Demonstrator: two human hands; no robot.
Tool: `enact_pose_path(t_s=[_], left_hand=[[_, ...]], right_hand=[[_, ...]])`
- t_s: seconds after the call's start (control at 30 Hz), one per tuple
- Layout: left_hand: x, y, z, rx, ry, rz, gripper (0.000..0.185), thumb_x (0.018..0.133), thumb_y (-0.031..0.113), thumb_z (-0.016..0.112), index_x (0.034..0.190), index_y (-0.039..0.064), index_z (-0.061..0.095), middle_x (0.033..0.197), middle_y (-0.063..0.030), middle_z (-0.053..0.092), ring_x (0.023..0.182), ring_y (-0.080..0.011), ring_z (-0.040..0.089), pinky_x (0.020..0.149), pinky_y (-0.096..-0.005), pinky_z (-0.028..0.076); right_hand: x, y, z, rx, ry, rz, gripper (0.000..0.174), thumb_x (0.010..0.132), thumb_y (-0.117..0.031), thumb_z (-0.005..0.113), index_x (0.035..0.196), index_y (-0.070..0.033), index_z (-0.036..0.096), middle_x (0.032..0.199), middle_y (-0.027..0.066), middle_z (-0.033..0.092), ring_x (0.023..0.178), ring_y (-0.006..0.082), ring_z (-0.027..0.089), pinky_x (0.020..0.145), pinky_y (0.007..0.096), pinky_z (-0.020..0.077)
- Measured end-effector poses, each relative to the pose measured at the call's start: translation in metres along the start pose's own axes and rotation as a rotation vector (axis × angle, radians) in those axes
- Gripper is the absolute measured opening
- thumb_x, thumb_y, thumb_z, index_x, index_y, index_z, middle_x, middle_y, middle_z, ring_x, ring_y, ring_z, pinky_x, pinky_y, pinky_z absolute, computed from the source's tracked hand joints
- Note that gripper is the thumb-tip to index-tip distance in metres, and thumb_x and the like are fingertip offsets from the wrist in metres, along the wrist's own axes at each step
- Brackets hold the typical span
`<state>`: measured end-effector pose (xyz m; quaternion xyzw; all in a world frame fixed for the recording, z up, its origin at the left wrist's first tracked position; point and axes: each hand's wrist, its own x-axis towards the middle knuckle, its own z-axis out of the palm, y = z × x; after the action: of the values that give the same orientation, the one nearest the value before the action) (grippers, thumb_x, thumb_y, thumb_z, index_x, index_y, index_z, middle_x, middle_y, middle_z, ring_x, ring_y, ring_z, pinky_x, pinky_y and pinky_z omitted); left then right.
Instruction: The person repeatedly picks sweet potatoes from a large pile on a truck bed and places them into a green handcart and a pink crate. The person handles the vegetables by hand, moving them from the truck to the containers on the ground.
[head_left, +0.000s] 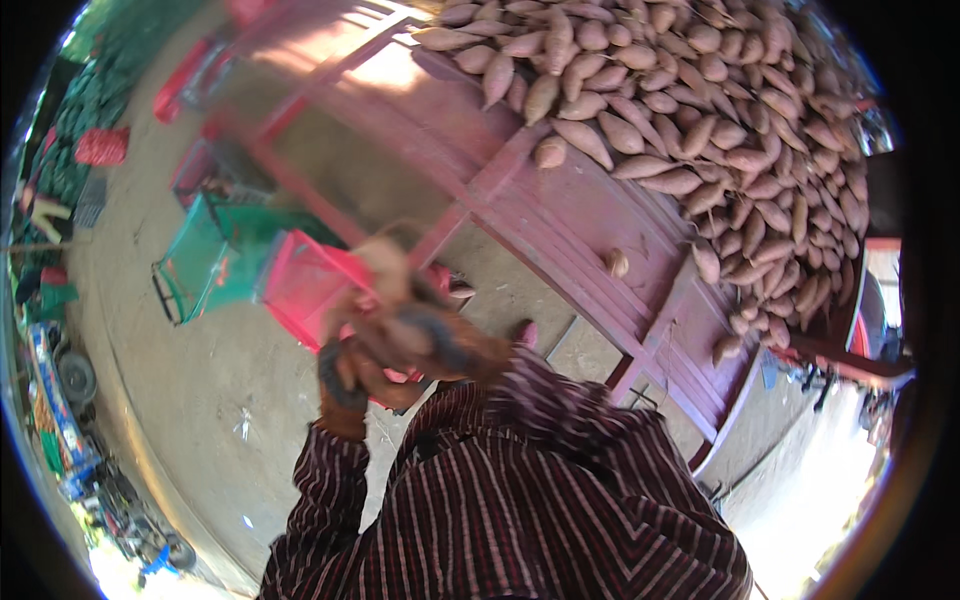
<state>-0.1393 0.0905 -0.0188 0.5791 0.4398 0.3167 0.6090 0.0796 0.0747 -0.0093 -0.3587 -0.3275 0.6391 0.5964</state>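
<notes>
My left hand (346, 379), in a brown work glove with dark grey patches, is raised in front of my body with its fingers curled. Close against it is my right hand (439, 337), in a similar glove and strongly blurred. Around the fingers are brownish lumps that look like sweet potatoes; blur hides which hand grips them. A pale tan blurred lump (384, 266) shows just beyond the right hand. Behind and below both hands stands a bright pink plastic basket (304, 281), partly covered by them. A large heap of sweet potatoes (675, 112) lies to the right.
The heap rests on a red metal frame with flat panels (420, 142); a loose sweet potato (616, 262) lies on it. A green mesh container (202, 259) stands beyond the basket on the concrete floor (187, 390). Farther left are a filled red mesh sack (103, 146) and parked vehicles (75, 375).
</notes>
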Motion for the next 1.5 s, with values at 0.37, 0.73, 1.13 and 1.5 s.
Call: enact_pose_path(t_s=[0.37,0.73,1.13,1.5], left_hand=[[-0.028,-0.075,-0.081,-0.121,0.536,-0.430,0.069,0.095,0.051,0.054,0.150,0.013,0.038,0.145,-0.0136,0.042,0.123,-0.0310,0.049,0.102,-0.0484,0.042],[0.123,0.008,0.212,0.208,-0.153,0.039,0.042,0.091,0.005,0.057,0.134,0.003,0.053,0.123,-0.0103,0.059,0.111,-0.0219,0.057,0.099,-0.0385,0.046],[0.161,0.053,0.546,1.319,-0.841,1.038,0.060,0.076,0.029,0.077,0.128,0.010,0.054,0.116,-0.0107,0.057,0.108,-0.0308,0.056,0.092,-0.0472,0.046],[0.178,0.007,0.585,1.393,-1.035,0.599,0.061,0.080,0.030,0.077,0.128,0.005,0.049,0.119,-0.0200,0.061,0.109,-0.0350,0.063,0.088,-0.0471,0.052]], right_hand=[[-0.046,0.013,-0.025,-0.330,0.161,0.071,0.048,0.095,-0.021,0.065,0.138,-0.006,0.050,0.133,0.0152,0.053,0.119,0.0224,0.055,0.102,0.0364,0.0472],[-0.357,-0.085,-0.330,-0.494,1.657,-0.050,0.058,0.087,-0.025,0.074,0.135,-0.002,0.051,0.127,0.0143,0.058,0.113,0.0271,0.057,0.096,0.0391,0.0473],[-0.327,-0.166,-0.430,-1.565,1.361,0.391,0.067,0.075,-0.029,0.072,0.137,-0.021,0.047,0.132,0.0158,0.049,0.113,0.0433,0.052,0.090,0.0527,0.0509],[-0.349,-0.155,-0.455,-1.424,1.259,0.404,0.069,0.077,-0.024,0.072,0.140,-0.023,0.044,0.132,0.0186,0.048,0.111,0.0466,0.053,0.090,0.0535,0.0500]])
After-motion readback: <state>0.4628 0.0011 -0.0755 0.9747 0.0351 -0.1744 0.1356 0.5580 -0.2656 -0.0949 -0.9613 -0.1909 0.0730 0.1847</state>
